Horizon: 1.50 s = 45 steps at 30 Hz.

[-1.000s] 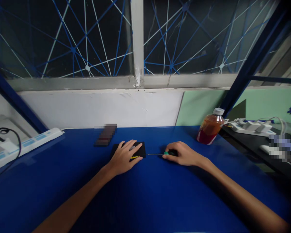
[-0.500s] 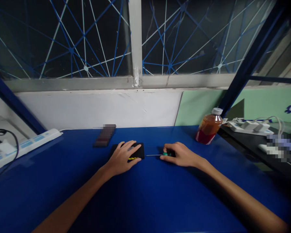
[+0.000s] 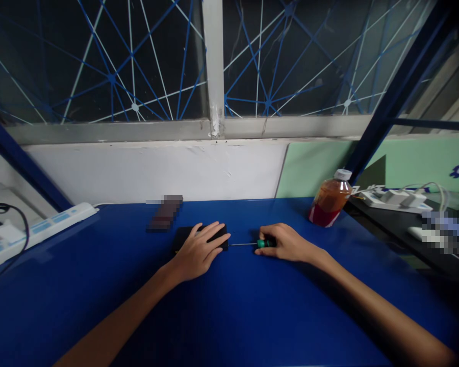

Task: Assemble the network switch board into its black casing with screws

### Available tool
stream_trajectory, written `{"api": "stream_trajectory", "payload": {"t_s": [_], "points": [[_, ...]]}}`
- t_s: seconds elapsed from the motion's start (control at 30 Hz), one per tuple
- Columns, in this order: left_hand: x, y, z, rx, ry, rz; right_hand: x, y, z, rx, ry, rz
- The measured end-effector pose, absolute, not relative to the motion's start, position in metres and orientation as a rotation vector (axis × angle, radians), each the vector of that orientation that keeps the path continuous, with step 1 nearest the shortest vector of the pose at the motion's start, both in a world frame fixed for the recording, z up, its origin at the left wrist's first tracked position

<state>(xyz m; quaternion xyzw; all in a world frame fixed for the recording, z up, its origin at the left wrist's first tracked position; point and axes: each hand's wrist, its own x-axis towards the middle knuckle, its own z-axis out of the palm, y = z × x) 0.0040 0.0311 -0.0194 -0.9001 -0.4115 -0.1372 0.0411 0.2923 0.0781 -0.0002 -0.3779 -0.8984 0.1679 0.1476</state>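
Note:
A flat black case-like object [image 3: 183, 236] lies on the blue table, largely covered by my left hand [image 3: 201, 250]. That hand rests on it palm down, fingers stretched out and spread. My right hand [image 3: 286, 242] pinches the handle of a screwdriver [image 3: 261, 243], which is green and black. The screwdriver lies about level, its thin metal shaft pointing left. Its tip is at or very near the right edge of the black object; whether they touch I cannot tell.
Behind my left hand lies a dark, blurred-out oblong [image 3: 165, 214]. A bottle of amber drink [image 3: 330, 199] stands at the back right. White power strips lie at the left [image 3: 42, 232] and right [image 3: 398, 200]. Blue frame posts slant up at both sides.
My left hand has slid slightly to the right over the black object, covering the yellow-and-black marking seen before. The right hand with the screwdriver has barely moved.

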Motion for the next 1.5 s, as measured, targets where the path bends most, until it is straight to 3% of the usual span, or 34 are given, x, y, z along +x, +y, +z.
{"api": "stream_trajectory", "payload": {"t_s": [0.5,0.93,1.5], "points": [[0.0019,0.0325,-0.0196,-2.782,-1.251,-0.391,0.2930,0.0755,0.0053,-1.025,-2.641,0.389],[0.0022,0.0325,-0.0185,-2.773,-1.245,-0.334,0.2906,0.0721,0.0042,-1.090,-2.598,0.503],[-0.0001,0.0327,-0.0167,-2.772,-1.264,-0.315,0.2921,0.0773,-0.0001,-1.043,-2.638,0.316]]}}
